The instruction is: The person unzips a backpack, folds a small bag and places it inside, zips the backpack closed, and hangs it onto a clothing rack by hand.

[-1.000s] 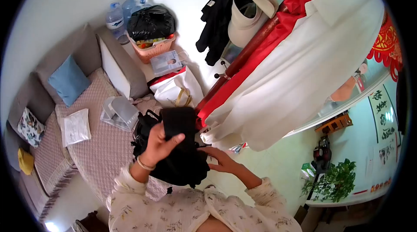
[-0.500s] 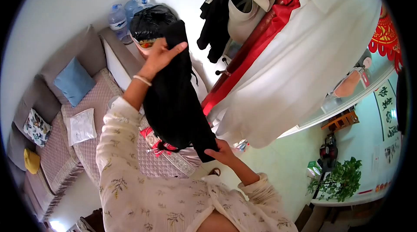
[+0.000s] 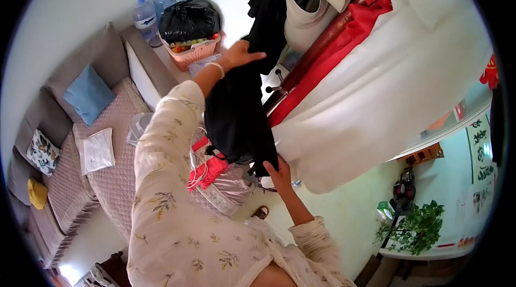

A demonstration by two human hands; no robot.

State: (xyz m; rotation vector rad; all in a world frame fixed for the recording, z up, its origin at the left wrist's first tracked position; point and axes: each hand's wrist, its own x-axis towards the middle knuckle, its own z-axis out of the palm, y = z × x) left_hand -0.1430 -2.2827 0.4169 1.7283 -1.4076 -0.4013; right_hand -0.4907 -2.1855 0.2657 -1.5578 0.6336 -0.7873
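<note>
A black cloth item (image 3: 236,109), with thin straps dangling at its lower edge, is stretched between my two hands. My left hand (image 3: 241,55) grips its upper end, just beside the black garment (image 3: 271,15) on the rack. Its lower end is pinched in my right hand (image 3: 279,173), near the hem of the hanging white cloth (image 3: 371,88). Below the black item, a red thing (image 3: 207,173) with white cords lies on the sofa's edge.
A coat rack (image 3: 317,45) with red cloth and beige caps (image 3: 306,15) stands at the upper right. Behind are a pink basket (image 3: 191,55) and water bottles (image 3: 144,17). The sofa (image 3: 110,179) is left; a plant (image 3: 419,228) is lower right.
The black item has been lifted off the sofa and spread lengthwise, then moved right toward the rack. Red fabric and white cords underneath have come into view.
</note>
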